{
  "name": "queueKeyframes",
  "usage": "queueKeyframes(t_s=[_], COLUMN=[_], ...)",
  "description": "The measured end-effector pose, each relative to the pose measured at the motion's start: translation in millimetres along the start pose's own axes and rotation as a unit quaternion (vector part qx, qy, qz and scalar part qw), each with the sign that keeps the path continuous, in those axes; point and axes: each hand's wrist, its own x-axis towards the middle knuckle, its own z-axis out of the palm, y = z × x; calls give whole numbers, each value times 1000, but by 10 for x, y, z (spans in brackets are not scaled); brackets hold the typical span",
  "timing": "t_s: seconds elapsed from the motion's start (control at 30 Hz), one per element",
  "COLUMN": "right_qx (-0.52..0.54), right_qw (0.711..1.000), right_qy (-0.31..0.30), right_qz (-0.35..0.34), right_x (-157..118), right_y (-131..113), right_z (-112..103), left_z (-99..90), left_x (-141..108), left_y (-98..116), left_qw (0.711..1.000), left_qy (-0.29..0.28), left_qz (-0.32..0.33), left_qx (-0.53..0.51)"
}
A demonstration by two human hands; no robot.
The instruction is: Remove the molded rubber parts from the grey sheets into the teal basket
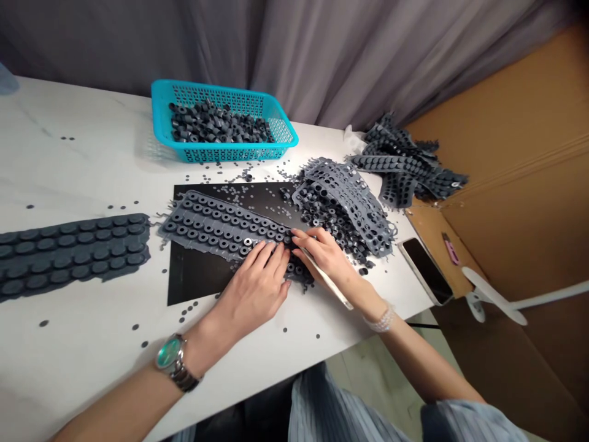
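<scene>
A dark grey moulded rubber sheet with rows of ring-shaped parts lies at a slant on a black mat. My left hand rests on its near right part, fingers stretched out and pressing down, holding nothing. My right hand is closed round a slim white pen-like tool. The tool's tip is hidden at my fingers, over the sheet's right end. Just right of my hands is a heap of loose dark rings, partly covered by a perforated grey sheet.
A turquoise basket holds many rings at the back. Another studded sheet lies left. Perforated strips are piled at the back right. A phone and a pink cutter lie right. Small discs are scattered about.
</scene>
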Motion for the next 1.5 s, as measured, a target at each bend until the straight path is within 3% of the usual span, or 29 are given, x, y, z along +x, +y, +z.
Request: queueKeyframes(t_s=[0.4, 0.47, 0.57, 0.63, 0.9, 1.4, 1.5], right_qx=[-46, -26, 3, 5, -1, -83, -49], right_qw=[995, 999, 991, 984, 1000, 991, 998], right_qy=[-65, -32, 80, 108, 10, -53, -6], right_qz=[-53, -17, 107, 139, -26, -92, -37], right_x=[46, 59, 50, 16, -128, -35, -68], right_y=[37, 105, 221, 243, -47, -61, -94], right_z=[4, 18, -1, -34, 7, 4, 93], left_z=[-10, -11, -12, -9, 2, -13, -12], left_x=[7, 7, 8, 8, 5, 12, 13], left_y=[13, 15, 14, 11, 6, 15, 11], left_qw=[1000, 1000, 1000, 1000, 1000, 1000, 1000], left_qy=[-4, -2, -4, -8, 0, 1, 3], left_qz=[-6, -7, -5, -2, 2, 3, 2], left_qx=[-11, -13, -9, -6, 10, 13, 13])
